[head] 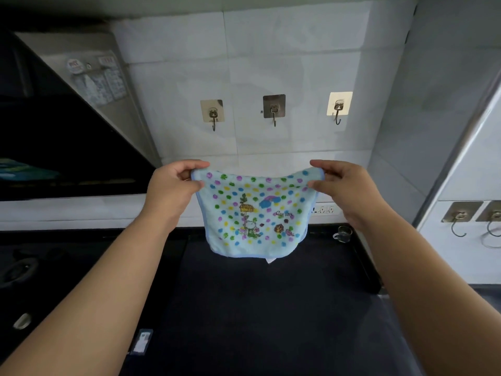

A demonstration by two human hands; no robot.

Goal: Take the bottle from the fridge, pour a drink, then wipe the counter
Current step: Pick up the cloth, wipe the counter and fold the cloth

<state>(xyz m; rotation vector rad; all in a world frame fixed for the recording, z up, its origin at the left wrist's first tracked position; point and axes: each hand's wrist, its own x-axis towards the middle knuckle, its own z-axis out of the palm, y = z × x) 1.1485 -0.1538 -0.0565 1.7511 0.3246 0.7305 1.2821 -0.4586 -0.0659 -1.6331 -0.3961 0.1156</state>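
Fingers of left hand (173,185) and right hand (344,183): each pinching one top corner of cloth (254,213). Cloth hangs spread above dark counter (271,308). Handling, judged: light, soft, limp; best gripped at corners.

Occluded, cropped and illegible areas

The cloth (254,215) hides part of the wall socket (322,209) and most of a white tag (271,260) below its hem. Printed lettering on the cloth is too small to read. Range hood (67,118) labels are blurred. The right edge crops one hook (494,221); the stove (24,267) is dark and cropped left.
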